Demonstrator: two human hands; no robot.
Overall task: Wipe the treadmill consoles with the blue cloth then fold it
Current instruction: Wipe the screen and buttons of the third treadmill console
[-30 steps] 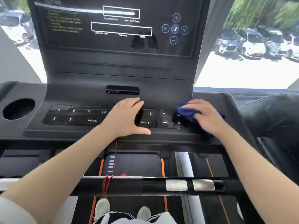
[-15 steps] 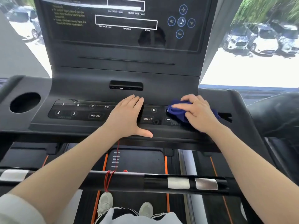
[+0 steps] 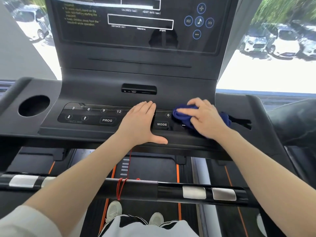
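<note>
A black treadmill console [image 3: 136, 79] fills the view, with a dark screen on top and a button panel [image 3: 89, 115] below. My right hand [image 3: 205, 117] grips a bunched blue cloth [image 3: 183, 115] and presses it on the right end of the button panel, beside the 6 and MODE buttons. The cloth's tail sticks out right of my wrist. My left hand [image 3: 138, 124] lies flat on the middle of the panel, fingers straight, thumb along the front ledge.
A round cup holder [image 3: 34, 106] sits at the console's left. A black handlebar [image 3: 153, 190] with silver pads and a red cord crosses in front of me. My feet stand on the belt below. A second treadmill's dark edge is at the right.
My right hand has slid the cloth leftward along the button panel, from over the 12 and plus buttons to next to the 6. My left hand has stayed flat in place.
</note>
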